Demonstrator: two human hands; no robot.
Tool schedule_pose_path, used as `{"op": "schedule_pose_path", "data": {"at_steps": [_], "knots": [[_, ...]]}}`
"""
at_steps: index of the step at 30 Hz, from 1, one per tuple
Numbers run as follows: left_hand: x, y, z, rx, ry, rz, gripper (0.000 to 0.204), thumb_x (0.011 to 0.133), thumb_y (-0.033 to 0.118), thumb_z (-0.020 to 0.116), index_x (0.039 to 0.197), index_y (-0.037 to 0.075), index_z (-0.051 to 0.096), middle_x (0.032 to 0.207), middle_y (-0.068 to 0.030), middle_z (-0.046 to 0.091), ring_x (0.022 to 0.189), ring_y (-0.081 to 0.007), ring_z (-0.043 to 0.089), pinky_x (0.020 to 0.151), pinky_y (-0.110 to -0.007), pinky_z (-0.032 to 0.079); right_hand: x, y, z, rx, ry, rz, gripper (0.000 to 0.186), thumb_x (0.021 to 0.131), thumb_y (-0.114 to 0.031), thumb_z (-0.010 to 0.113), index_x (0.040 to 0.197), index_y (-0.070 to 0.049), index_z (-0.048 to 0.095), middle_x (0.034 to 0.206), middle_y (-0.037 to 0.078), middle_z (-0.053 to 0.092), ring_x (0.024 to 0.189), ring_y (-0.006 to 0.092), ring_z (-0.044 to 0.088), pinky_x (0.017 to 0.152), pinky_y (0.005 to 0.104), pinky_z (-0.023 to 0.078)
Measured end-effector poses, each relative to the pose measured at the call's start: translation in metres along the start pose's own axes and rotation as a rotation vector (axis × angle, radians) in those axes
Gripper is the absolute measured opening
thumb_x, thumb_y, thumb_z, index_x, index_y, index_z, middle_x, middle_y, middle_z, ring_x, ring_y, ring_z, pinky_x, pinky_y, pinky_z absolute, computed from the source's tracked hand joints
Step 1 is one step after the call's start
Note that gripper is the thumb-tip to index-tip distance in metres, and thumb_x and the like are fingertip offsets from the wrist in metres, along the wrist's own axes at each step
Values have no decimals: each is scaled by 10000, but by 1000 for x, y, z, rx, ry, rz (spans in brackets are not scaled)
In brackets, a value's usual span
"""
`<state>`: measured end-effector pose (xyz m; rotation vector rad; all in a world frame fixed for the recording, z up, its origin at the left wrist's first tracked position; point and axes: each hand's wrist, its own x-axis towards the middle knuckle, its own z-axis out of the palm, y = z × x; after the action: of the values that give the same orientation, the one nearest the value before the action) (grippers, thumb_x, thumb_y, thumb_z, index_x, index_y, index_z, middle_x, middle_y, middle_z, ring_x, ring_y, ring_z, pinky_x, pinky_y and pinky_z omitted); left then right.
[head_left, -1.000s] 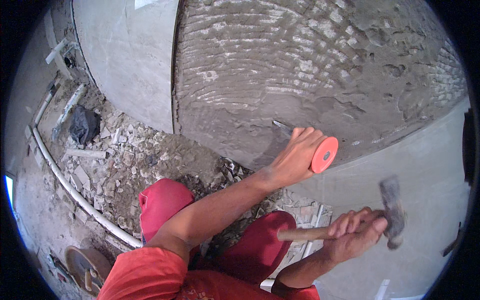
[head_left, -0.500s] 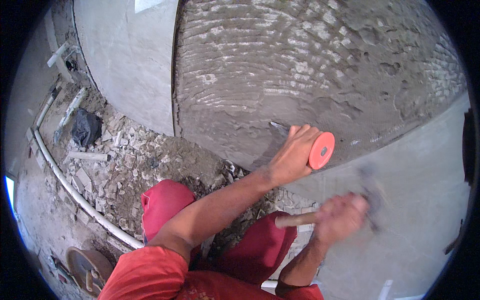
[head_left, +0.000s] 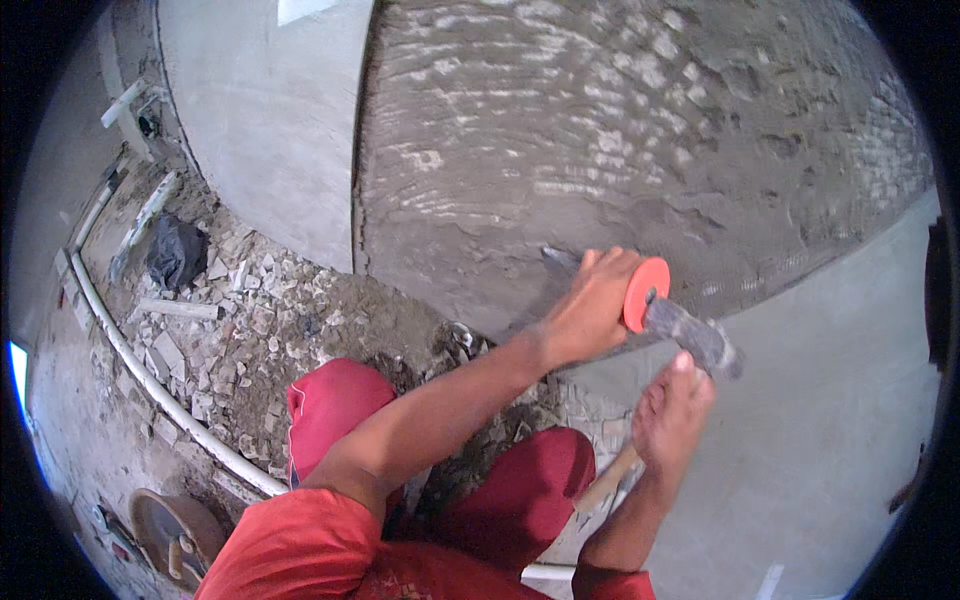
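My left hand is closed around a chisel with a round orange hand guard; its dark tip lies against mortar-covered wall, just above the lower edge of the rough grey coating. My right hand grips a hammer by its wooden handle. The grey hammer head is at the chisel's end, touching it or very close. Both forearms reach up from the lower edge, and my red-trousered knees are below my hands.
Large grey panels flank the coating at left and lower right. Broken rubble covers the floor, with a black plastic bag, a long white pipe, a short plank and a bucket holding tools at lower left.
My right hand has swung the hammer up and leftward onto or beside the chisel's end. My left hand holds the chisel in almost the same place.
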<state>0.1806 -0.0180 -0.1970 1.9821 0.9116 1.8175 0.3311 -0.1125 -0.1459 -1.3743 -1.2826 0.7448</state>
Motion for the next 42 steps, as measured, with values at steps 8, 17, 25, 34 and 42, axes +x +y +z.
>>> {"op": "schedule_pose_path", "data": {"at_steps": [8,17,25,34,42], "knots": [[3,3,-2,24,-33,-27,353,729,3,664,1072,6,581,1028,-144,563,1030,-342,506,895,-431,352,-14,-15,-4,433,92,-339,290,977,-331,589,829,-111,471,569,0,450,397,77,400,342,257,340],[-3,-9,0,66,-39,-18,379,717,38,702,1077,16,587,1050,-144,578,1035,-330,519,895,-425,357,-19,-45,2,536,102,-177,309,1008,-314,550,781,-131,449,554,-38,429,394,61,389,339,245,330],[-17,-12,-7,103,-107,38,372,743,86,703,1094,31,592,1020,-124,581,1029,-311,522,889,-417,360,-32,15,13,165,-42,-54,305,1024,-347,497,832,-116,447,542,-15,405,371,76,368,323,254,350],[-14,-11,-8,50,-124,38,320,754,91,691,1052,33,587,1005,-126,579,1018,-315,525,887,-421,354,-34,39,26,41,70,-286,287,1012,-347,506,889,-88,482,562,11,406,360,125,393,306,270,368],[-21,-20,-13,64,-167,43,321,759,112,689,1054,35,586,1013,-134,581,1022,-327,522,890,-421,353,-60,-21,31,940,302,-324,382,1017,-409,452,838,-71,457,553,22,419,376,103,392,307,256,342]]}}
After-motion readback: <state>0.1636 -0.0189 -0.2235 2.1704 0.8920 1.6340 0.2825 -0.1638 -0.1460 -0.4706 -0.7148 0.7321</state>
